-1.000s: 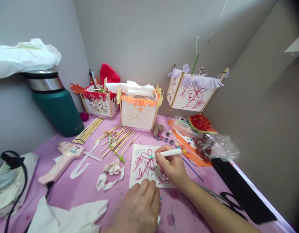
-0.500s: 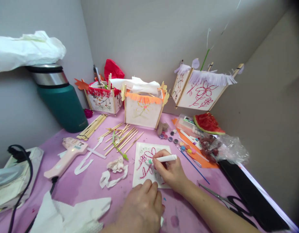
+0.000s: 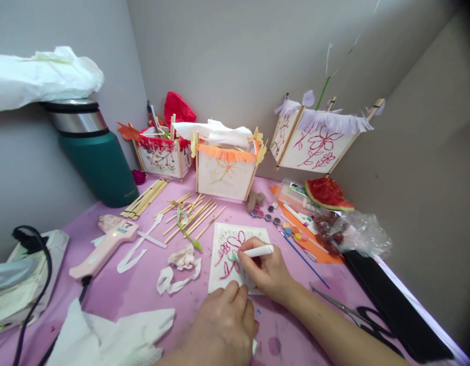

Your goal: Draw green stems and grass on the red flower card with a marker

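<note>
A white square of paper (image 3: 228, 239) with red flower drawings lies on the pink table (image 3: 136, 290). My right hand (image 3: 267, 272) grips a white marker (image 3: 256, 251) with a green tip, and the tip touches the paper near its middle. My left hand (image 3: 223, 323) rests fingers-down on the paper's near edge, pressing it flat. Part of the paper is hidden under both hands.
A pink glue gun (image 3: 105, 246), loose wooden sticks (image 3: 189, 216) and crumpled paper scraps (image 3: 179, 267) lie left of the paper. Three paper lanterns (image 3: 223, 168) stand at the back, a green flask (image 3: 93, 155) at left. Small paint pots (image 3: 271, 216), a brush and scissors (image 3: 353, 312) lie right.
My right hand has moved the marker slightly down and left across the paper. The view shifted a little; my left hand stays on the paper's edge.
</note>
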The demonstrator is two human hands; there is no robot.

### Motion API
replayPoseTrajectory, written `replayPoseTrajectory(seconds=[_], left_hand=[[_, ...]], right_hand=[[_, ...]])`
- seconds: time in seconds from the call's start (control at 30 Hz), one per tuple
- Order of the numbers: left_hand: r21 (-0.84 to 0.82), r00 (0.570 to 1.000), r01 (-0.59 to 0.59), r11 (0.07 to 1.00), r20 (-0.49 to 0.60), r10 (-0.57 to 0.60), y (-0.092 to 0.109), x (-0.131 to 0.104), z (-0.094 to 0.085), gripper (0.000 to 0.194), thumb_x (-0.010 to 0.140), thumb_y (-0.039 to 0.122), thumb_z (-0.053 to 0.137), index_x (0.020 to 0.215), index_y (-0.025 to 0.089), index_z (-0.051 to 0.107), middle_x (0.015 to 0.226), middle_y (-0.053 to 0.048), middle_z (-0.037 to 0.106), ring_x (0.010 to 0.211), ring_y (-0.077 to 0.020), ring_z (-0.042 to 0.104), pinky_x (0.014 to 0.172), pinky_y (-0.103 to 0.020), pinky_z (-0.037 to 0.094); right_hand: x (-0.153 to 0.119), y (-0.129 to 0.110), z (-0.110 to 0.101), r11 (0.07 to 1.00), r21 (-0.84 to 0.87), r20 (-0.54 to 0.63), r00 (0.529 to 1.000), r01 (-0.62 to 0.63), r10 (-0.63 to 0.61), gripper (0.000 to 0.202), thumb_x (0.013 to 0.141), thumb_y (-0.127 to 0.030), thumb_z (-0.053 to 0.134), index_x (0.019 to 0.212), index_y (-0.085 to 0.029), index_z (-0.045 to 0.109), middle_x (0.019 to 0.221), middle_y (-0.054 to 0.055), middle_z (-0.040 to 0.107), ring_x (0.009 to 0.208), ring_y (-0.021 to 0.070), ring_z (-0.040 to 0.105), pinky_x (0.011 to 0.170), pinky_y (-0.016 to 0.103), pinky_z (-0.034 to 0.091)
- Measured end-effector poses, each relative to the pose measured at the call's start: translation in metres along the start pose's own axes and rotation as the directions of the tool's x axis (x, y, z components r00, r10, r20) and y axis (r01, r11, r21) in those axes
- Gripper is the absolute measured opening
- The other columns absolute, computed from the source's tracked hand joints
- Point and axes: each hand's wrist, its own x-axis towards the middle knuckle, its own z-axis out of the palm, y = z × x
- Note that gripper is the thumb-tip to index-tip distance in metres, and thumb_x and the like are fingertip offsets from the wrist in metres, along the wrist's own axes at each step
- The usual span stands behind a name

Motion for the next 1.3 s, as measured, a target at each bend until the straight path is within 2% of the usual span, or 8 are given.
replayPoseTrajectory(seconds=[0.13, 0.27, 0.5, 0.63, 0.8, 0.97, 1.13, 1.3], left_hand=[[-0.008, 1.000, 0.021, 1.000, 0.006, -0.021, 0.000, 0.000, 0.001, 0.016, 0.084, 0.016, 0.049, 0.077, 0.012, 0.063, 0.076, -0.009, 0.065, 0.070, -0.0220, 0.059, 0.061, -0.035, 0.053], [-0.024, 0.999, 0.019, 1.000, 0.030, -0.018, 0.000, -0.001, 0.003, 0.015, 0.083, 0.016, 0.051, 0.075, 0.012, 0.063, 0.073, -0.008, 0.064, 0.070, -0.0218, 0.059, 0.063, -0.035, 0.053], [-0.025, 0.999, 0.030, 0.999, 0.037, -0.029, 0.001, -0.002, 0.002, 0.014, 0.083, 0.016, 0.051, 0.077, 0.012, 0.063, 0.077, -0.009, 0.066, 0.071, -0.0220, 0.058, 0.061, -0.035, 0.052], [-0.029, 0.998, 0.041, 0.999, 0.056, -0.040, 0.001, -0.002, 0.002, 0.015, 0.085, 0.017, 0.050, 0.078, 0.012, 0.062, 0.079, -0.010, 0.065, 0.073, -0.0216, 0.059, 0.064, -0.035, 0.051], [0.002, 0.999, 0.029, 1.000, 0.046, -0.029, 0.001, -0.002, 0.001, 0.017, 0.086, 0.018, 0.049, 0.082, 0.011, 0.064, 0.086, -0.012, 0.068, 0.075, -0.0223, 0.060, 0.063, -0.035, 0.052], [0.035, 0.999, 0.019, 0.999, 0.027, -0.020, 0.002, -0.004, -0.001, 0.018, 0.085, 0.017, 0.050, 0.084, 0.009, 0.066, 0.091, -0.014, 0.070, 0.076, -0.0240, 0.061, 0.060, -0.035, 0.052], [0.041, 1.000, 0.003, 0.999, 0.014, -0.003, 0.003, -0.007, -0.003, 0.022, 0.085, 0.014, 0.047, 0.093, 0.006, 0.065, 0.094, -0.016, 0.070, 0.077, -0.0253, 0.062, 0.059, -0.035, 0.053], [0.057, 1.000, 0.001, 0.998, 0.006, -0.002, 0.004, -0.006, -0.004, 0.022, 0.085, 0.014, 0.045, 0.091, 0.007, 0.065, 0.092, -0.016, 0.070, 0.076, -0.0257, 0.063, 0.058, -0.035, 0.053]], right_hand=[[0.000, 0.002, 0.000, 0.999, 0.031, 0.020, 1.000, -0.007, 0.006, 0.010, 0.083, -0.021, 0.052, 0.075, -0.017, 0.056, 0.055, -0.004, 0.047, 0.046, 0.0086, 0.041, 0.045, 0.021, 0.033], [0.000, 0.002, -0.001, 0.999, 0.041, -0.025, 1.000, -0.014, 0.015, 0.009, 0.083, -0.020, 0.052, 0.076, -0.017, 0.056, 0.057, -0.004, 0.048, 0.048, 0.0088, 0.043, 0.046, 0.021, 0.034], [0.000, 0.000, 0.000, 0.999, -0.031, -0.016, 1.000, 0.009, -0.010, 0.010, 0.083, -0.020, 0.052, 0.075, -0.017, 0.056, 0.056, -0.004, 0.048, 0.046, 0.0084, 0.041, 0.045, 0.021, 0.033], [0.000, 0.000, 0.001, 0.999, -0.041, -0.058, 0.998, 0.018, -0.020, 0.009, 0.082, -0.020, 0.052, 0.075, -0.017, 0.056, 0.055, -0.005, 0.047, 0.046, 0.0081, 0.041, 0.045, 0.021, 0.033], [0.001, 0.004, -0.001, 0.997, 0.064, -0.147, 0.987, -0.052, 0.061, 0.010, 0.083, -0.022, 0.053, 0.074, -0.017, 0.054, 0.054, -0.005, 0.048, 0.045, 0.0084, 0.042, 0.045, 0.021, 0.033], [0.004, 0.007, -0.006, 0.995, 0.070, -0.217, 0.972, -0.077, 0.090, 0.014, 0.081, -0.023, 0.055, 0.069, -0.017, 0.052, 0.051, -0.006, 0.044, 0.044, 0.0075, 0.039, 0.043, 0.020, 0.031], [0.003, 0.000, -0.015, 0.995, 0.062, -0.214, 0.972, -0.083, 0.094, 0.015, 0.082, -0.024, 0.053, 0.068, -0.018, 0.052, 0.050, -0.006, 0.044, 0.045, 0.0087, 0.039, 0.044, 0.021, 0.032], [-0.013, -0.006, -0.014, 0.991, 0.069, -0.148, 0.981, -0.117, 0.126, 0.014, 0.082, -0.024, 0.053, 0.069, -0.019, 0.052, 0.051, -0.006, 0.044, 0.044, 0.0087, 0.039, 0.043, 0.021, 0.031]])
